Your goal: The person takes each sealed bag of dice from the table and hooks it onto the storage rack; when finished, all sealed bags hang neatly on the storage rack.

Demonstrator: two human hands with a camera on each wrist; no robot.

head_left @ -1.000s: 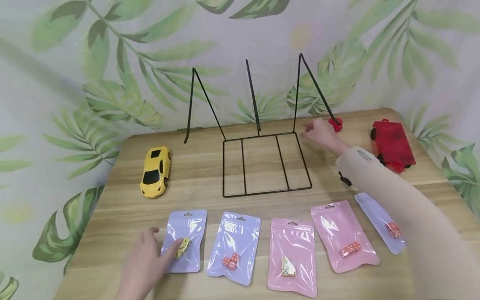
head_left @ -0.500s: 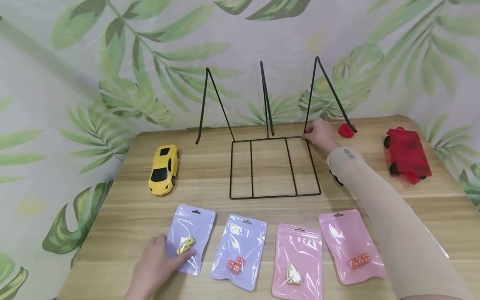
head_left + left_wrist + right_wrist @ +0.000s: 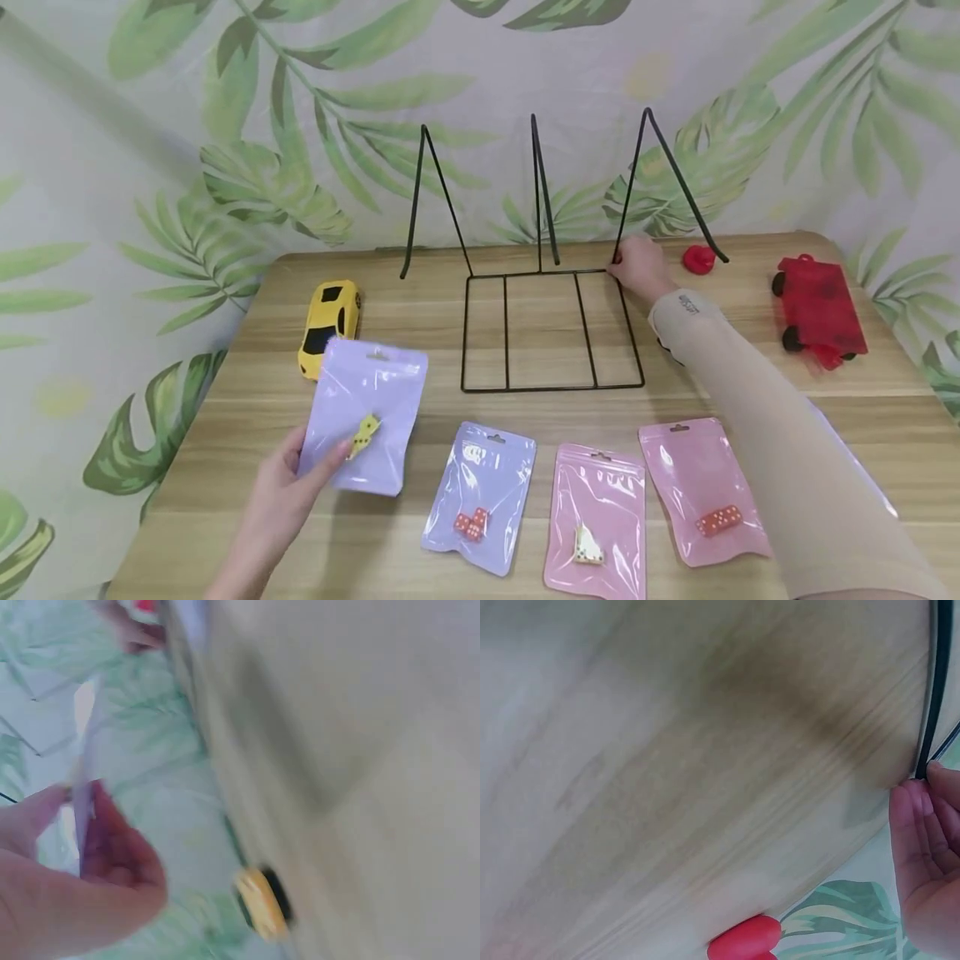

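My left hand [image 3: 288, 487] pinches a lilac zip pouch [image 3: 375, 375] with yellow dice in it, thumb in front and fingers behind. The pouch is raised off the table, tilted upright, and overlaps the yellow toy car [image 3: 330, 308] in the head view. In the left wrist view the pouch [image 3: 84, 750] shows edge-on between thumb and fingers. My right hand [image 3: 641, 267] pinches the back right corner of a black wire rack [image 3: 551, 389]. The right wrist view shows the fingertips of the right hand [image 3: 930, 840] on the black wire [image 3: 934, 690].
Along the front lie another lilac pouch [image 3: 483, 467] with red dice and two pink pouches, one pouch [image 3: 596, 492] with white dice, the other [image 3: 690, 467] with red. A red toy vehicle [image 3: 821, 308] and a small red object [image 3: 699, 259] stand at right. The sleeve partly covers another lilac pouch.
My left hand has taken hold of the lilac pouch with yellow dice and lifted it up off the table. The right hand has moved onto the rack's corner and stays there.
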